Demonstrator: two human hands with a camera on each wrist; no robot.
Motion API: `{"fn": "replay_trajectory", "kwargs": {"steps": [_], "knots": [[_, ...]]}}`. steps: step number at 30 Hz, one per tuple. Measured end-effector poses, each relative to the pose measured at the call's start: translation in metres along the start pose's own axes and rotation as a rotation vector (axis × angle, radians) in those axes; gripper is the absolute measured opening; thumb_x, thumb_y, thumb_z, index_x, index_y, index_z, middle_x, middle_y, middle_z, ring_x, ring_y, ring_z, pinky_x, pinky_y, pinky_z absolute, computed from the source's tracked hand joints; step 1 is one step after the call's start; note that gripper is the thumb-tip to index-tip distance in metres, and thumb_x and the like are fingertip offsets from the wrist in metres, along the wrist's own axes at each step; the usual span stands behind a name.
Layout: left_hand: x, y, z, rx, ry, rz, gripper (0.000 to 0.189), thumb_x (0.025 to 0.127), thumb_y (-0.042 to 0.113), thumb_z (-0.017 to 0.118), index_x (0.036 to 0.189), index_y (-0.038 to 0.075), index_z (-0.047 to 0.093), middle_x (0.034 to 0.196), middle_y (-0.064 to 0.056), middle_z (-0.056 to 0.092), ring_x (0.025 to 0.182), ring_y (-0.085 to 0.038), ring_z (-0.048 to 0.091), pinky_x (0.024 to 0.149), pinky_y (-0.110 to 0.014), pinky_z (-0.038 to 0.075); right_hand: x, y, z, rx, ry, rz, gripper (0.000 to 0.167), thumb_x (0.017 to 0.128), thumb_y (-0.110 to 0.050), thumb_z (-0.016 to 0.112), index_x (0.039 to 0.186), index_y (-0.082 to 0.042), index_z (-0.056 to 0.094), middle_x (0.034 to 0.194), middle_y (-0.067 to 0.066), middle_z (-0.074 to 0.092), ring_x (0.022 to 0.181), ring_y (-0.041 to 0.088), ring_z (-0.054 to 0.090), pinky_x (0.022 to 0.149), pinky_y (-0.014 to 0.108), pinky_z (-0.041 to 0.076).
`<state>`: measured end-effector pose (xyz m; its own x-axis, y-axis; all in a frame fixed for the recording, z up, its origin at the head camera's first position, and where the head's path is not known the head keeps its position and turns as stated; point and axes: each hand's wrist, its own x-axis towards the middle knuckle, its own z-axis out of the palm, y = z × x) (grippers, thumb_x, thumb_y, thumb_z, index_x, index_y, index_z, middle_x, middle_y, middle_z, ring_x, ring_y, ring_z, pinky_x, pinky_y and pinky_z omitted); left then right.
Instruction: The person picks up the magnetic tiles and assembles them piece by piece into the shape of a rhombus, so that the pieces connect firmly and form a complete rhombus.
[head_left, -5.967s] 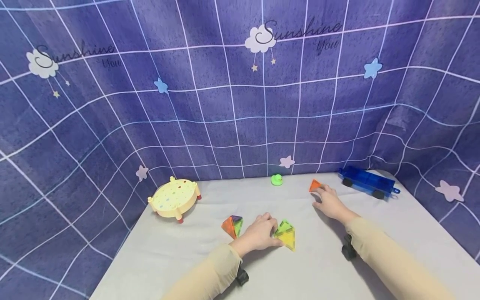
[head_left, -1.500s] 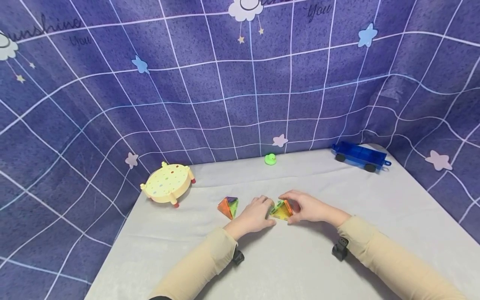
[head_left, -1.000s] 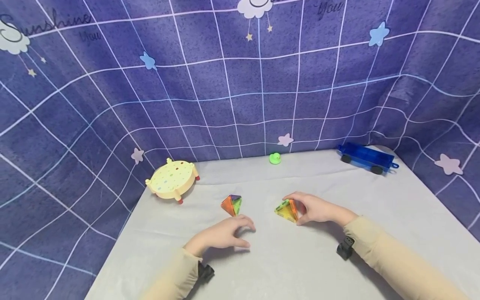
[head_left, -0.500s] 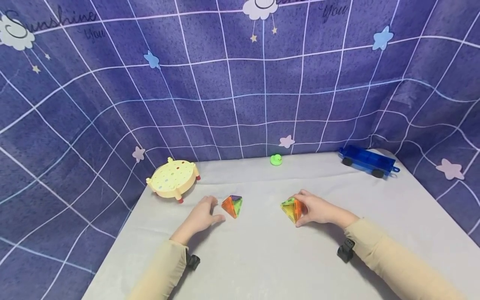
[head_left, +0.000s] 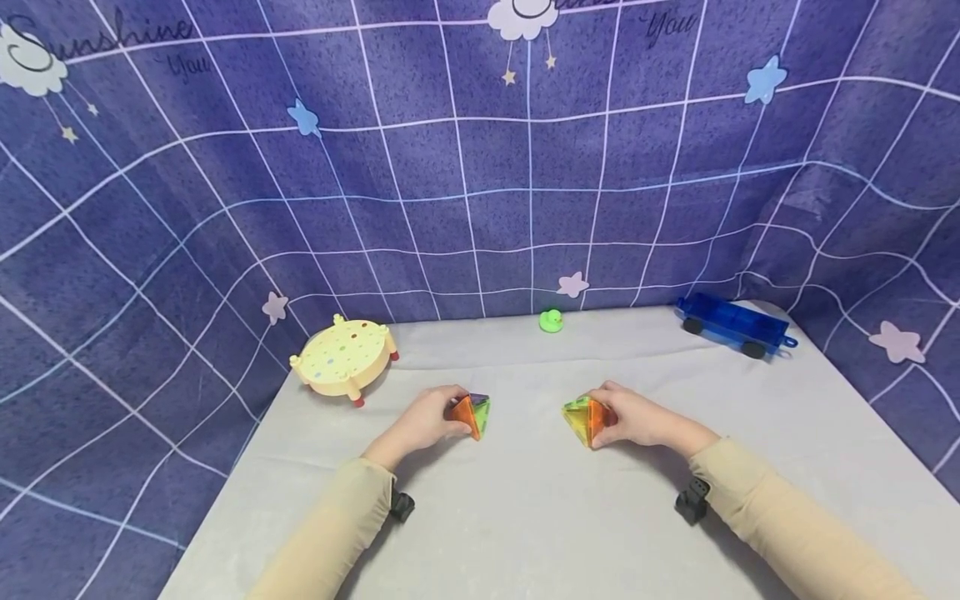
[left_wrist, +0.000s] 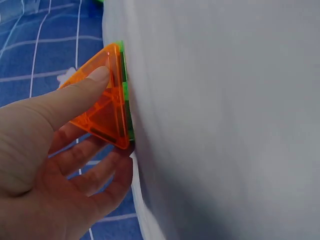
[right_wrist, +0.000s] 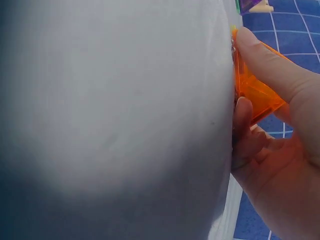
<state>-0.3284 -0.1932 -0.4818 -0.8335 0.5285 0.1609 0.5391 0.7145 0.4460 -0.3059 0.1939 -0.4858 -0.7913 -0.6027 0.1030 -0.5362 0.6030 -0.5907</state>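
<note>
My left hand [head_left: 427, 417] grips a small pyramid of translucent magnetic tiles [head_left: 481, 414], with orange, green and purple faces. In the left wrist view the thumb lies on the orange tile [left_wrist: 102, 117], and the fingers curl behind it. My right hand [head_left: 632, 417] grips a second magnetic tile pyramid [head_left: 578, 419], with yellow, green and orange faces. Its orange tile [right_wrist: 257, 95] shows between thumb and fingers in the right wrist view. Both pyramids are at the tabletop with a gap between them; their far faces are hidden.
On the pale cloth-covered table [head_left: 517, 517] a yellow round toy table [head_left: 345, 358] lies at the left. A green toy duck [head_left: 551, 322] sits at the back, and a blue wheeled toy wagon base [head_left: 733, 322] at the back right. A purple grid curtain [head_left: 480, 208] rises behind.
My right hand has brought the orange tile from the back right to the yellow and green ones. My left hand has let go of those, moved left and taken hold of the other pyramid.
</note>
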Motion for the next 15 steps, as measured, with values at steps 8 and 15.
{"fn": "replay_trajectory", "kwargs": {"steps": [8, 15], "knots": [[0.011, 0.028, 0.014, -0.025, -0.056, 0.053, 0.042, 0.082, 0.018, 0.086, 0.117, 0.004, 0.067, 0.099, -0.003, 0.070, 0.090, -0.018, 0.067, 0.082, -0.035, 0.054, 0.002, 0.001, 0.001, -0.004, 0.010, -0.019, 0.063, 0.078, -0.025, 0.089, 0.128, 0.003, 0.063, 0.102, 0.003, 0.056, 0.089, 0.017, 0.052, 0.081, 0.036, 0.047], [0.021, 0.046, 0.027, -0.034, -0.096, 0.071, 0.037, 0.083, 0.021, 0.085, 0.113, 0.009, 0.067, 0.099, -0.002, 0.071, 0.091, -0.015, 0.067, 0.082, -0.031, 0.054, 0.006, 0.002, 0.003, -0.026, 0.026, -0.041, 0.060, 0.079, -0.024, 0.087, 0.127, 0.003, 0.064, 0.102, 0.004, 0.057, 0.087, 0.015, 0.051, 0.079, 0.034, 0.047]]}}
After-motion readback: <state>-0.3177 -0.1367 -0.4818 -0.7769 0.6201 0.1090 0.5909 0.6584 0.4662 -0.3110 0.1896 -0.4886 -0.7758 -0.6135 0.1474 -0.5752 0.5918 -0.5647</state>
